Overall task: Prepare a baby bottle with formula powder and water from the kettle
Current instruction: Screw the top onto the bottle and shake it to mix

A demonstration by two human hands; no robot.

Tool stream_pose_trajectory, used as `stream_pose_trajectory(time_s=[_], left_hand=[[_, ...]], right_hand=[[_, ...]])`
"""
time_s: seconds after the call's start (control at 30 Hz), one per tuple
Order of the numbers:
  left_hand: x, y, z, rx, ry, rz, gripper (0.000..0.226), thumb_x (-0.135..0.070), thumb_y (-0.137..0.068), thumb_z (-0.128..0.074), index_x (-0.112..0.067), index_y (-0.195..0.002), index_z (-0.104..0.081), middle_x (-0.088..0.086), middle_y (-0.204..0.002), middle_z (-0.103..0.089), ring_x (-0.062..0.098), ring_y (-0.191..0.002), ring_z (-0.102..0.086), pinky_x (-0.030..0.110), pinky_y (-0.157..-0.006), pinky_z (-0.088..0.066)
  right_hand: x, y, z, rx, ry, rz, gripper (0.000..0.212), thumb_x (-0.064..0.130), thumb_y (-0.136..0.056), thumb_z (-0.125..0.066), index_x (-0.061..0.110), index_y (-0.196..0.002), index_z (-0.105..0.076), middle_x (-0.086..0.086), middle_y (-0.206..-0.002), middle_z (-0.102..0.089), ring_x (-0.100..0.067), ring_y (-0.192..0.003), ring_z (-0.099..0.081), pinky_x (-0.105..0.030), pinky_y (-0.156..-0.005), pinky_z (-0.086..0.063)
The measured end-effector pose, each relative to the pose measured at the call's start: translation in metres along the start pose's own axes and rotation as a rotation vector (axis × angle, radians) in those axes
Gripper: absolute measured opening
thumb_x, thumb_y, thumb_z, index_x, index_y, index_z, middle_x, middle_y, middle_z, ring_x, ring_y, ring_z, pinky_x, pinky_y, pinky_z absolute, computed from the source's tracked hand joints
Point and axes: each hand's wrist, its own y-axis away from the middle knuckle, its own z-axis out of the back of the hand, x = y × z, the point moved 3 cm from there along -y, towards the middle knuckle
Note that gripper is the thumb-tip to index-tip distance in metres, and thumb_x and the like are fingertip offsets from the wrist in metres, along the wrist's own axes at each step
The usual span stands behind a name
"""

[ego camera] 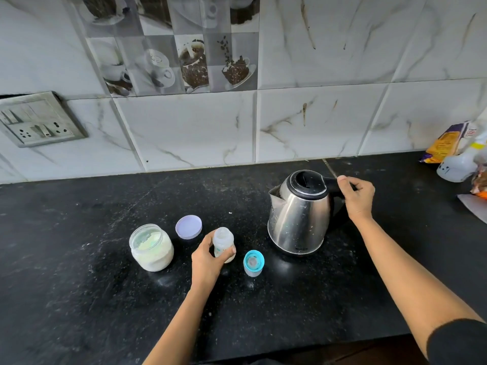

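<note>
A small clear baby bottle (223,241) stands open-topped on the black counter (79,285), with my left hand (208,262) wrapped around its lower half. To its right stands a steel kettle (297,217) with a black lid, spout pointing left. My right hand (357,197) grips the kettle's black handle. The bottle's blue-ringed teat cap (253,262) sits between bottle and kettle. Left of the bottle is an open glass jar of pale formula powder (151,247), and its lilac lid (188,226) lies upturned behind it.
A tiled wall rises behind the counter, with a switch and socket plate (39,122) at the left. At the far right lie an orange and purple packet (448,142), a white spray bottle (458,164) and other wrappers. The counter's front edge runs along the bottom.
</note>
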Motion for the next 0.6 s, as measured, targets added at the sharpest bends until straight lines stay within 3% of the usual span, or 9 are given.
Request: stream_pose_trajectory(time_s=[0.07, 0.17, 0.27, 0.3, 0.4, 0.47, 0.53, 0.6], left_hand=[[0.001, 0.0, 0.0, -0.002, 0.0, 0.004, 0.053, -0.028, -0.069, -0.084, -0.046, -0.109, -0.054, -0.033, -0.101, -0.06, -0.016, -0.1, -0.053, 0.003, -0.077, -0.037], [0.002, 0.001, 0.0, -0.007, -0.008, -0.003, 0.052, -0.029, -0.069, -0.083, -0.052, -0.105, -0.053, -0.038, -0.099, -0.058, -0.02, -0.1, -0.051, 0.003, -0.075, -0.038], [0.003, 0.001, 0.001, -0.004, -0.021, -0.02, 0.052, -0.032, -0.07, -0.082, -0.057, -0.103, -0.051, -0.044, -0.098, -0.057, -0.023, -0.1, -0.049, 0.005, -0.075, -0.038], [0.002, 0.001, 0.002, 0.001, -0.029, -0.028, 0.052, -0.032, -0.071, -0.081, -0.059, -0.102, -0.05, -0.045, -0.1, -0.056, -0.023, -0.1, -0.049, 0.005, -0.074, -0.038], [0.001, 0.0, 0.003, 0.011, -0.045, -0.055, 0.052, -0.034, -0.071, -0.08, -0.064, -0.101, -0.05, -0.044, -0.104, -0.056, -0.019, -0.101, -0.052, 0.001, -0.074, -0.038], [0.001, -0.002, 0.004, 0.012, -0.036, -0.066, 0.056, -0.032, -0.071, -0.08, -0.068, -0.101, -0.049, -0.043, -0.105, -0.057, -0.018, -0.101, -0.052, -0.002, -0.075, -0.037], [0.002, -0.004, 0.004, 0.015, -0.032, -0.07, 0.059, -0.029, -0.071, -0.081, -0.069, -0.099, -0.048, -0.043, -0.104, -0.057, -0.018, -0.1, -0.052, -0.003, -0.075, -0.036], [0.002, -0.005, 0.005, 0.026, -0.043, -0.074, 0.058, -0.028, -0.07, -0.082, -0.066, -0.1, -0.05, -0.04, -0.102, -0.06, -0.014, -0.1, -0.054, -0.002, -0.076, -0.036]], right_hand=[[0.0, 0.002, 0.0, -0.025, -0.01, -0.002, 0.048, 0.046, -0.079, -0.06, 0.0, -0.083, -0.073, 0.02, -0.059, -0.06, 0.011, -0.058, -0.056, -0.006, -0.059, -0.042], [0.003, 0.005, 0.0, -0.034, 0.038, 0.0, 0.05, 0.048, -0.079, -0.058, 0.002, -0.09, -0.073, -0.003, -0.076, -0.068, 0.01, -0.071, -0.061, -0.005, -0.069, -0.043], [0.014, 0.015, 0.002, -0.063, 0.213, 0.02, 0.038, 0.047, -0.083, -0.057, 0.014, -0.096, -0.069, -0.003, -0.093, -0.065, -0.016, -0.093, -0.06, -0.028, -0.087, -0.047], [0.021, 0.019, 0.005, -0.116, 0.312, 0.087, 0.035, 0.043, -0.085, -0.059, 0.013, -0.102, -0.067, -0.003, -0.099, -0.063, -0.022, -0.099, -0.055, -0.031, -0.091, -0.042], [0.054, 0.054, -0.003, -0.249, 0.494, 0.441, 0.025, 0.018, -0.085, -0.067, 0.007, -0.107, -0.063, -0.013, -0.103, -0.057, -0.029, -0.1, -0.051, -0.024, -0.09, -0.033], [0.07, 0.09, -0.027, -0.035, 0.404, 0.636, 0.017, 0.009, -0.083, -0.065, 0.006, -0.1, -0.066, -0.01, -0.098, -0.058, -0.024, -0.094, -0.054, -0.024, -0.089, -0.039], [0.074, 0.13, -0.059, 0.424, 0.388, 0.624, 0.02, 0.017, -0.083, -0.063, 0.011, -0.102, -0.066, -0.002, -0.1, -0.057, -0.015, -0.093, -0.055, -0.027, -0.084, -0.047], [0.063, 0.162, -0.085, 0.773, 0.539, 0.535, 0.035, 0.03, -0.081, -0.063, 0.018, -0.114, -0.062, 0.003, -0.109, -0.053, -0.013, -0.098, -0.053, -0.03, -0.083, -0.05]])
